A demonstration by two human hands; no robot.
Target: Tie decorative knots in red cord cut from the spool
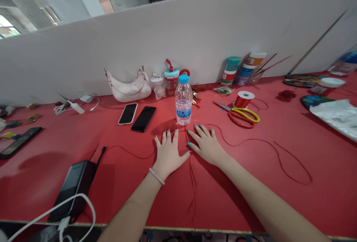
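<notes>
My left hand [169, 152] lies flat on the red table, its fingers spread, a beaded bracelet [157, 176] at the wrist. Beside it my right hand [205, 143] also rests palm down with fingers apart. A thin red cord [192, 177] runs between the two hands toward the table's front edge. More of the cord trails out from under the left hand to the left, and a long curved length lies to the right. Part of it is hidden beneath my fingers. Just past the fingertips a water bottle [183, 102] with a blue cap stands upright.
Scissors [241, 115] with yellow and red handles lie by a spool of red cord [243, 99]. Two phones [143, 119] and a pale handbag [130, 87] are behind my left hand. A black power bank [73, 186] sits front left. Paint bottles [231, 71] line the white partition [173, 37].
</notes>
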